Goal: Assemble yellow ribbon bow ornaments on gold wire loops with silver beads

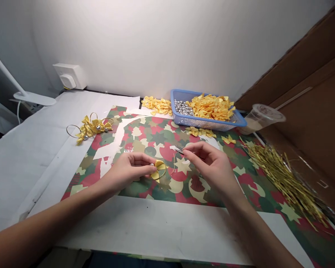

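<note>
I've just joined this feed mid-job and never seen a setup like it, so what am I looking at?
There's no machine: this one view comes from a camera worn on a person's head, looking down at their bare hands. The left hand pinches a yellow bow on a gold wire ring; the right hand holds what look like small tweezers. On the patterned sheet lies a wired bow cluster. A blue basket holds loose bows and silver beads. Gold strands lie to the right.
</note>
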